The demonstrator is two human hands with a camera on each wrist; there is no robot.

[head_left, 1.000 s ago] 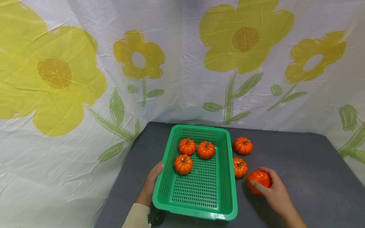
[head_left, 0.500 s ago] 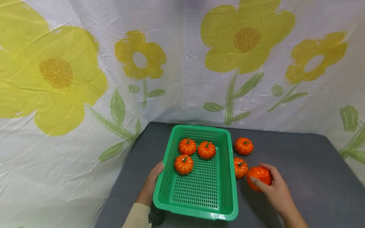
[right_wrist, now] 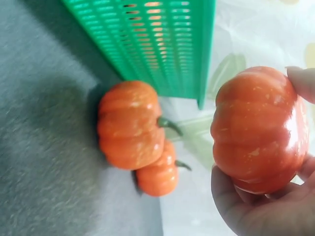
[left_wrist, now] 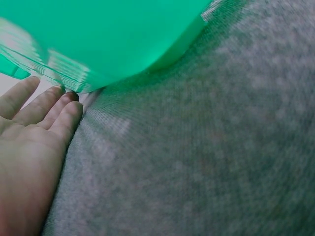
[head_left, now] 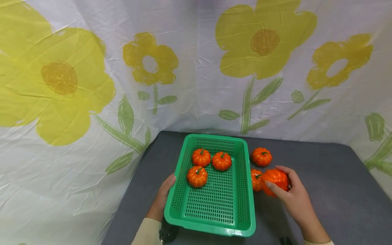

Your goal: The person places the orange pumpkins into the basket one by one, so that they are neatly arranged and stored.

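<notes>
A green plastic basket (head_left: 208, 209) with perforated walls stands on the dark table. Inside it lie three small orange pumpkins with green stems, one of them the nearer left pumpkin (head_left: 197, 176). Against the basket's left side rests my left hand (head_left: 163, 196); in the left wrist view its fingers (left_wrist: 64, 118) reach out nearly straight to the basket's wall. My right hand (head_left: 294, 197) grips an orange pumpkin (right_wrist: 261, 128) between thumb and fingers, raised off the table. Partly behind it in the head view is another pumpkin (head_left: 256, 180), close to the basket's right wall.
Farther back on the right sits one more pumpkin (head_left: 261, 157). Dark grey cloth covers the table (head_left: 330, 177). A white curtain (head_left: 196, 98) printed with yellow flowers hangs along the back and sides.
My right hand has lifted the held pumpkin and brought it slightly left and away from me, so it now overlaps the pumpkin beside the basket. The left hand and basket stay put.
</notes>
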